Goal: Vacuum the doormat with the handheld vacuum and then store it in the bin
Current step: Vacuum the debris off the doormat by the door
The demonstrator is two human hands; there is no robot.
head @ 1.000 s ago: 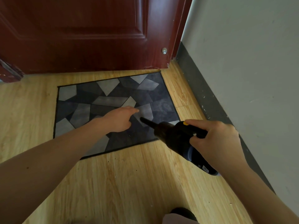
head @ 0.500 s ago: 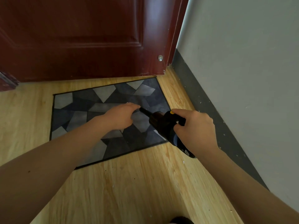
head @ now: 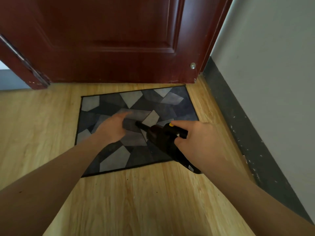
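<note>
One black handheld vacuum (head: 160, 137) is gripped by the right hand (head: 201, 142) mid-frame, nozzle (head: 139, 124) low over the grey geometric doormat (head: 153, 101), left hand (head: 112, 128) open beside it; slow overlapping strokes are advised.

The door (head: 102, 40) and wall (head: 272, 74) hem the doormat (head: 115, 159); bare floor (head: 42, 125) lies open leftward.

Soft, even daylight, brightest on the grey wall (head: 276, 68) at right; the red door (head: 105, 41) sits dim. The left hand (head: 113, 129) is smeared by motion blur, fingertips worst. The handheld vacuum (head: 162, 138) reads near-black, detail lost. Wide-angle distortion bends the skirting board (head: 238, 125) at the edge.
</note>
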